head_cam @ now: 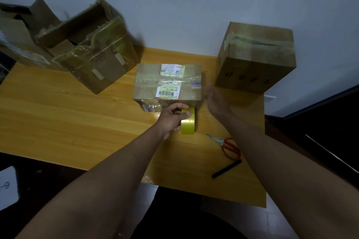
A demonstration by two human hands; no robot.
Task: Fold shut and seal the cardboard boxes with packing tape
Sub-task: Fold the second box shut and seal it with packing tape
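The left hand [171, 117] curls its fingers round the tape roll [188, 121], touching the near face of the closed box [168, 83] mid-tabletop, while the right hand [216, 99], open-fingered, hovers beside its right end.

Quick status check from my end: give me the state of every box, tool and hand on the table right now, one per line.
Middle box: flaps shut, tape across the top seam.
Right box: shut, taped over the top.
Open box: at the left, flaps up, torn tape.
Far-left box: open.
Tape roll: upright, against the middle box's front.
Left hand: grips the tape roll.
Right hand: fingers straight, beside the middle box, holding nothing.
Scissors: closed, flat on the table.
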